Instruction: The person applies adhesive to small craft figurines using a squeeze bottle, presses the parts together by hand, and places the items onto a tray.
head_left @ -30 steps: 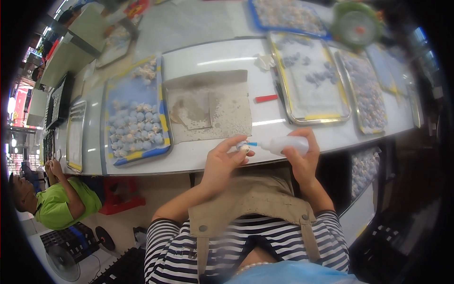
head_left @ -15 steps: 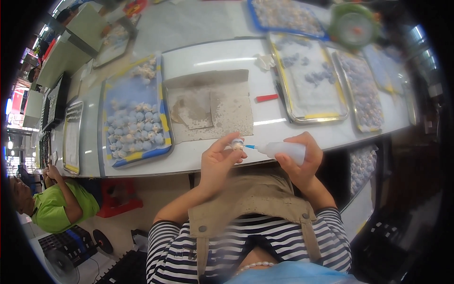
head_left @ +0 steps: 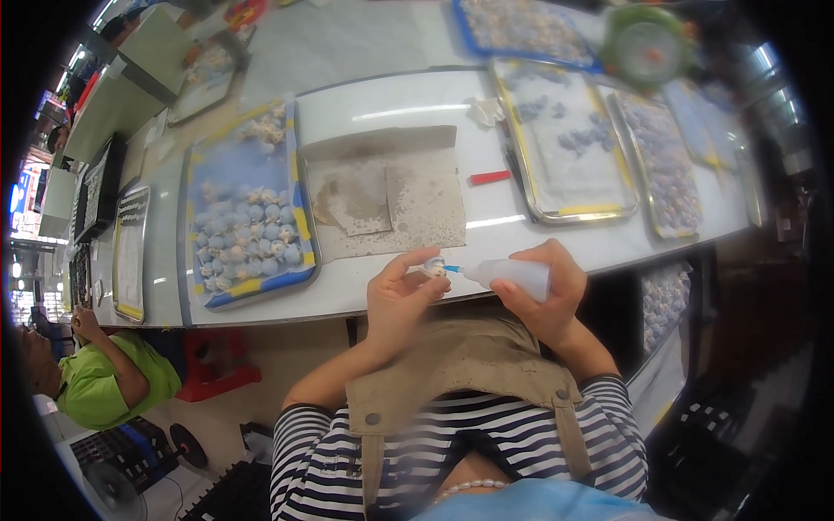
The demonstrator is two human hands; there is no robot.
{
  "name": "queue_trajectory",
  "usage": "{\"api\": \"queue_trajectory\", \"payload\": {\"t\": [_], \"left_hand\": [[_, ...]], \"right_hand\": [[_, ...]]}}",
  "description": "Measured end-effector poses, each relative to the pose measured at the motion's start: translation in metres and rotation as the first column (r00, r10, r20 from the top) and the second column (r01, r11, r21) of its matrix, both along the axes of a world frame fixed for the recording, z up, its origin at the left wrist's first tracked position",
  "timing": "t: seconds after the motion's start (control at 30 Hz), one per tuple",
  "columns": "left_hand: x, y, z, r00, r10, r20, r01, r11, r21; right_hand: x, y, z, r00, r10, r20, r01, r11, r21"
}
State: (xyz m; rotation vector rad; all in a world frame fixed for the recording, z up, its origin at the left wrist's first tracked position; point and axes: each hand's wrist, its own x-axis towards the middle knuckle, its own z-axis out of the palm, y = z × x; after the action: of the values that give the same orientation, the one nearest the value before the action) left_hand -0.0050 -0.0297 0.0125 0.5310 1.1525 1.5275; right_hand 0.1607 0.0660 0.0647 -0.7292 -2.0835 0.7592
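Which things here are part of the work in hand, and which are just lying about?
In use:
- small shell-like piece, pinched in the left hand
- white squeeze bottle with blue nozzle, held by the right hand

Lying about:
- stained cardboard sheet
- blue-edged tray of small pieces
- red stick
- metal tray
- green scale

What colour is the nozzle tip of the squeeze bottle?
Blue, on a white squeeze bottle in the right hand; head view.

Blue-rimmed tray [head_left: 300, 234] of pale round pieces, stained brown paper [head_left: 417, 204], red stick [head_left: 491, 177], green scale [head_left: 647, 43]
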Motion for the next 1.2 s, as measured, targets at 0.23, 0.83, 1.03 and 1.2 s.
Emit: {"api": "queue_trajectory", "payload": {"t": [0.23,0.83,1.03,1.2], "left_hand": [[0.006,0.004,0.004,1.000,0.002,0.003,-0.002,1.000,-0.012],[0.015,0.013,0.005,1.000,0.019,-0.010,-0.019,1.000,-0.011],[0.009,0.013,0.004,0.998,0.033,0.057,-0.031,0.999,-0.024],[-0.003,0.009,0.005,0.992,0.018,0.123,-0.020,1.000,0.015]], "right_hand": [[0.005,0.004,0.002,1.000,-0.017,0.003,0.017,1.000,0.010],[0.019,0.016,-0.002,0.999,-0.029,-0.041,0.028,0.999,-0.024],[0.007,0.031,-0.023,0.988,-0.108,-0.114,0.106,0.994,-0.024],[-0.029,0.055,-0.067,0.980,-0.191,-0.051,0.165,0.932,-0.323]]}}
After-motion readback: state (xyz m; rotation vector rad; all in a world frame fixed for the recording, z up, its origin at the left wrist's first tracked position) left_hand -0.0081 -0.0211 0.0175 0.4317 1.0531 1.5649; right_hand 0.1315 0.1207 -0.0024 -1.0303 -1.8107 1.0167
